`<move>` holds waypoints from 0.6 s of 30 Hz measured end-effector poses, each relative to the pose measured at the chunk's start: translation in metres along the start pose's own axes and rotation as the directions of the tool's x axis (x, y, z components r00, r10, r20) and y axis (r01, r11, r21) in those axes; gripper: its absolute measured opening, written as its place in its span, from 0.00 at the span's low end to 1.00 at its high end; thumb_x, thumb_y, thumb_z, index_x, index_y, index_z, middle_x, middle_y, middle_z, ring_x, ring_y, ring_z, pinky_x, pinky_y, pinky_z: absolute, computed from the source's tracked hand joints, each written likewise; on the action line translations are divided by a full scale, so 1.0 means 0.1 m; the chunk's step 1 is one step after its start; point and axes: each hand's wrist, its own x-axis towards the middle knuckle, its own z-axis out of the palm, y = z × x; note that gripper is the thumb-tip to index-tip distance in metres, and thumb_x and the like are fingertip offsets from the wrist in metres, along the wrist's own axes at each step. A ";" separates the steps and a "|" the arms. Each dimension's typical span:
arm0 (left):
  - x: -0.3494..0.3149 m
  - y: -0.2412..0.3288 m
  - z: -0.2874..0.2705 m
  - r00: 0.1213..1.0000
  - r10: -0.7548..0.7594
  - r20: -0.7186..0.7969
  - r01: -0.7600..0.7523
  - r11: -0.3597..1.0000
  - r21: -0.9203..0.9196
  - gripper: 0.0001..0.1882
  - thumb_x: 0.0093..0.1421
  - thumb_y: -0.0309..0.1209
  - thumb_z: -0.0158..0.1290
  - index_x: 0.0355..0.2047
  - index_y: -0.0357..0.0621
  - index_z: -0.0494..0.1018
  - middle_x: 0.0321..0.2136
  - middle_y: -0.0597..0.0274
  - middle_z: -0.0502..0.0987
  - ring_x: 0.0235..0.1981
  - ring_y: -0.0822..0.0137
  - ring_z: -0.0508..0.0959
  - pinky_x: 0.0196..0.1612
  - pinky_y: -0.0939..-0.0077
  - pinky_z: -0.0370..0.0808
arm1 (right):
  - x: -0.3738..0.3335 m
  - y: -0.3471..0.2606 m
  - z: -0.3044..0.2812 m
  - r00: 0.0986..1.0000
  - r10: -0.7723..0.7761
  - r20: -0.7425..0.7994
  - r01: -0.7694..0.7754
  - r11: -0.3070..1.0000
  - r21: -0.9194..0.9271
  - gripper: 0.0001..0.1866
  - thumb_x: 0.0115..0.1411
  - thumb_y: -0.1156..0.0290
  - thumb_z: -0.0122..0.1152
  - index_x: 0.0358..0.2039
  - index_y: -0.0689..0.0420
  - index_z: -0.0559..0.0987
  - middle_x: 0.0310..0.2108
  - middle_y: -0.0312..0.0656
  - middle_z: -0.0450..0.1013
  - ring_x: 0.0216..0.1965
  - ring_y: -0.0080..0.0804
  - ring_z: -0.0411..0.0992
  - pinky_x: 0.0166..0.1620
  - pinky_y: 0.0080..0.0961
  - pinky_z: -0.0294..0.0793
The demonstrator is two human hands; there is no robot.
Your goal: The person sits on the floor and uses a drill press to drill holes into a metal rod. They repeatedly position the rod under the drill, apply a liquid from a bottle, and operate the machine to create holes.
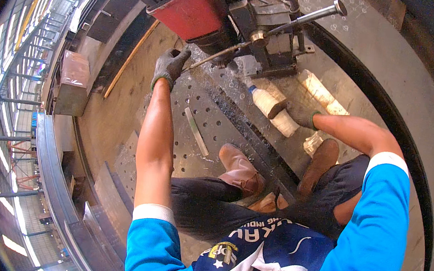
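Note:
A drill with a red and black motor housing [186, 10] stands on a dark steel beam [230, 113] in front of me. My left hand [170, 68], in a grey glove, is closed round the near end of the drill's long feed lever [216, 57]. In my right hand [302, 115], also gloved, is a tilted plastic bottle [267, 102] with a blue cap, its neck pointing toward the drill's lower end. The right fingers are partly hidden behind the bottle. Wet-looking shavings [217, 89] lie around the drilling spot; the bit itself is hard to make out.
My boots [240, 168] rest on either side of the beam. A flat metal strip [196, 131] lies on a plate with several holes. Pale blocks [324, 92] lie right of the drill. A long thin rod [131, 60] and a metal box [73, 82] are at left.

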 end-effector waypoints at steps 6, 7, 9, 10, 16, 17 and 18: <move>-0.02 0.04 -0.01 1.000 -0.024 0.005 0.024 0.999 -0.026 0.30 0.58 0.58 0.60 0.39 0.40 0.82 0.26 0.51 0.83 0.26 0.59 0.83 0.33 0.63 0.77 | 0.01 -0.08 0.03 1.000 -0.004 -0.004 0.004 1.000 0.015 0.20 0.73 0.62 0.44 0.47 0.54 0.85 0.49 0.45 0.81 0.52 0.40 0.76 0.59 0.36 0.71; -0.02 0.04 0.00 0.999 -0.032 0.006 0.033 0.999 -0.027 0.30 0.58 0.58 0.60 0.39 0.40 0.82 0.26 0.51 0.82 0.25 0.60 0.83 0.32 0.63 0.77 | 0.01 -0.09 0.03 1.000 -0.002 -0.003 0.002 1.000 0.017 0.20 0.73 0.62 0.44 0.47 0.54 0.85 0.49 0.45 0.81 0.52 0.40 0.76 0.59 0.35 0.71; -0.02 0.03 0.01 1.000 -0.009 -0.007 0.009 0.999 -0.036 0.30 0.58 0.58 0.60 0.39 0.39 0.82 0.26 0.50 0.82 0.25 0.60 0.83 0.32 0.63 0.77 | 0.00 -0.11 0.03 1.000 -0.004 0.000 0.004 1.000 0.024 0.20 0.73 0.62 0.44 0.47 0.54 0.85 0.49 0.45 0.81 0.52 0.40 0.76 0.59 0.35 0.71; -0.02 0.02 0.01 1.000 -0.001 -0.014 0.001 0.999 -0.037 0.30 0.58 0.58 0.60 0.39 0.39 0.82 0.26 0.50 0.82 0.25 0.60 0.83 0.32 0.63 0.77 | 0.00 -0.11 0.03 1.000 -0.004 0.001 0.004 1.000 0.027 0.20 0.73 0.62 0.44 0.47 0.54 0.85 0.49 0.45 0.81 0.52 0.40 0.76 0.59 0.35 0.71; 0.00 0.02 0.02 1.000 -0.016 0.007 0.017 0.999 -0.040 0.31 0.58 0.58 0.60 0.39 0.39 0.82 0.26 0.50 0.83 0.26 0.58 0.83 0.33 0.61 0.77 | 0.01 -0.12 0.03 1.000 -0.011 0.003 0.010 0.999 0.034 0.20 0.73 0.62 0.44 0.47 0.54 0.85 0.49 0.45 0.81 0.52 0.39 0.76 0.59 0.35 0.70; 0.00 0.02 0.02 1.000 -0.020 0.009 0.020 0.999 -0.035 0.31 0.58 0.58 0.60 0.39 0.39 0.82 0.26 0.50 0.83 0.26 0.58 0.83 0.33 0.61 0.77 | 0.01 -0.12 0.03 1.000 -0.009 0.005 0.009 0.999 0.037 0.20 0.73 0.62 0.44 0.47 0.54 0.85 0.49 0.45 0.81 0.52 0.39 0.76 0.59 0.35 0.70; 0.00 0.02 0.02 1.000 -0.023 0.010 0.023 0.999 -0.030 0.30 0.58 0.58 0.60 0.39 0.39 0.82 0.26 0.50 0.83 0.26 0.58 0.83 0.33 0.61 0.77 | 0.01 -0.12 0.03 1.000 -0.008 0.005 0.008 0.999 0.037 0.20 0.73 0.62 0.44 0.47 0.54 0.85 0.49 0.45 0.81 0.53 0.39 0.76 0.59 0.35 0.70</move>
